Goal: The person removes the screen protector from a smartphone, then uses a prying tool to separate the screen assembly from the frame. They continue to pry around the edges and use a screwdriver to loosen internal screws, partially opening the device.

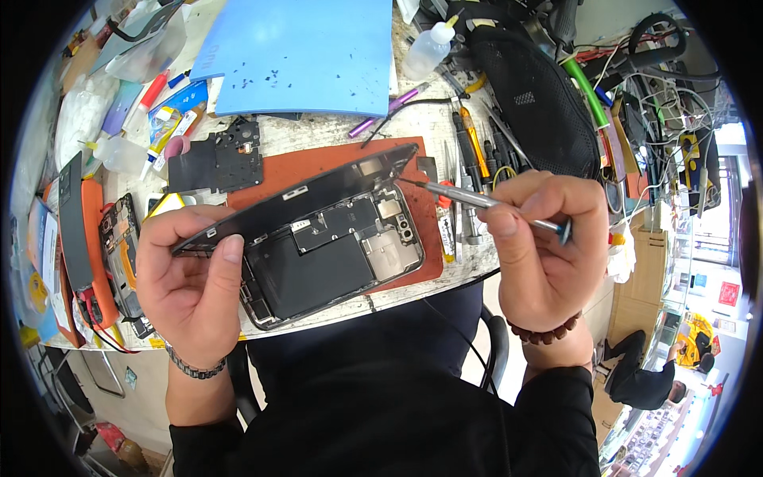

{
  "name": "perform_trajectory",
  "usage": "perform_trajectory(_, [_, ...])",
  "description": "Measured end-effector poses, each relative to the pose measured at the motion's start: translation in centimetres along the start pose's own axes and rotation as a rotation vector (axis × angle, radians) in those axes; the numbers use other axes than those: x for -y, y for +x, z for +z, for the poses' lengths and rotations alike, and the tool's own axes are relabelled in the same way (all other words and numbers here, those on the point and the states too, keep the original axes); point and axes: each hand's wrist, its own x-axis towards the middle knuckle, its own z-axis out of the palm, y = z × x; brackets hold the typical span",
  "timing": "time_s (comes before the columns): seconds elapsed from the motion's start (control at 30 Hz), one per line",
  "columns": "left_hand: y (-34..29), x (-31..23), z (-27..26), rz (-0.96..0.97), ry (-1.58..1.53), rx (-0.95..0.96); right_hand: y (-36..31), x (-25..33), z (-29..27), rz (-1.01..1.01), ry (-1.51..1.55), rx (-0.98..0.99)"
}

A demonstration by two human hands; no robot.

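My left hand (193,278) pinches the left end of a phone's screen panel (274,208) between thumb and fingers. The panel tilts up along the far side of the opened phone body (314,274), whose battery and metal shields show. In my right hand (552,246), a slim silver screwdriver (461,195) with a blue end cap is gripped by thumb and fingers. Its tip points left at the raised panel's right end; whether they touch, I cannot tell. Beneath the phone lies a reddish-brown mat (298,165).
A blue mat (298,56) covers the bench's far side. Black phone parts (218,159) lie behind the phone. At left are an orange-and-black multimeter (83,238) and another opened phone (119,246). Several tools (477,143) and a black mesh case (536,103) lie right. Two people are in the background at right.
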Motion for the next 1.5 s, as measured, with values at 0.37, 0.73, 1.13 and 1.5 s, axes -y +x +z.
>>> perform_trajectory(0.37, [-0.2, 0.4, -0.1, -0.006, 0.041, -0.064, 0.2, -1.4, 0.8, -0.071, -0.035, 0.128])
perform_trajectory(0.73, [-0.3, 0.6, -0.3, -0.002, 0.022, -0.049, 0.3, -1.4, 0.9, -0.112, -0.024, 0.077])
perform_trajectory(1.13, [-0.3, -0.2, -0.1, -0.061, 0.034, -0.023, 0.3, -1.2, -1.4, -0.126, -0.08, -0.089])
perform_trajectory(1.5, [0.3, -0.1, 0.2, 0.038, 0.009, 0.059, 5.0, -4.4, 1.1, -0.226, -0.283, 0.048])
